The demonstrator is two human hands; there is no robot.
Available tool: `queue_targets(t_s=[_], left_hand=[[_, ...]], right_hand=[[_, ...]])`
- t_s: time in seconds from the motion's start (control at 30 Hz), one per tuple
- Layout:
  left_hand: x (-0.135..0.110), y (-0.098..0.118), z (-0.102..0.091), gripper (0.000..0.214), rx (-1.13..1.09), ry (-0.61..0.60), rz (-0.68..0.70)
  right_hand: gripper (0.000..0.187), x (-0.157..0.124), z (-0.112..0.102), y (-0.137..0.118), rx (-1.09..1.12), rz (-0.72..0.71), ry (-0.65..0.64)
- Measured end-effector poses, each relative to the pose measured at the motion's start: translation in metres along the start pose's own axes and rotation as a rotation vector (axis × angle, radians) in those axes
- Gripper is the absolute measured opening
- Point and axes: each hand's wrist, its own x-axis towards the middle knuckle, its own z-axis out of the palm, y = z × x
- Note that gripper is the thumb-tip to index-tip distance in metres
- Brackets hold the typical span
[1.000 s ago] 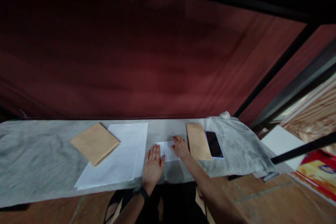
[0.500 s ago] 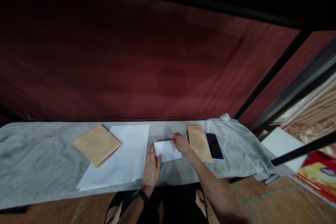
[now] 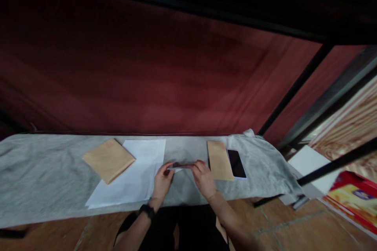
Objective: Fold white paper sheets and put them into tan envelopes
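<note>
Between my two hands a folded white paper (image 3: 178, 170) is held tilted, nearly edge-on to me. A dark, pinkish strip (image 3: 185, 165) shows along its upper edge; what it is I cannot make out. My left hand (image 3: 161, 183) pinches the paper's left end, with a dark band on that wrist. The right end is gripped by my right hand (image 3: 204, 179). Loose white sheets (image 3: 132, 182) lie left of my left hand, partly under a stack of brown envelopes (image 3: 108, 160). Right of my right hand rests another brown envelope (image 3: 220, 160).
A dark-screened phone (image 3: 236, 164) lies against the right envelope. Grey cloth (image 3: 44, 180) covers the narrow table, with a red panel (image 3: 147, 86) rising behind it. To the right are a black bar (image 3: 335, 166) and a red and yellow box (image 3: 352, 200).
The white paper, flat on the cloth before, is now lifted and tilted. My left hand has gone from lying on its left side to pinching it; my right hand has moved down to its right end.
</note>
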Motion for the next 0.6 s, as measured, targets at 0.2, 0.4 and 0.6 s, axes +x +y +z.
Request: queue_targets(t_s=[0.2,0.4,0.6], left_hand=[[-0.007,0.004,-0.016,0.035,0.157,-0.169,0.256],[-0.035,-0.014,-0.019,0.038,0.313,-0.218,0.188],[-0.041,0.013,0.003,0.043,0.501,-0.282,0.326]], right_hand=[[0.033,-0.046,0.022,-0.001,-0.061,-0.071,-0.015],[0.043,-0.08,0.045,-0.005,0.083,0.128,-0.042],[0.043,-0.073,0.055,-0.009,0.209,0.311,0.013]])
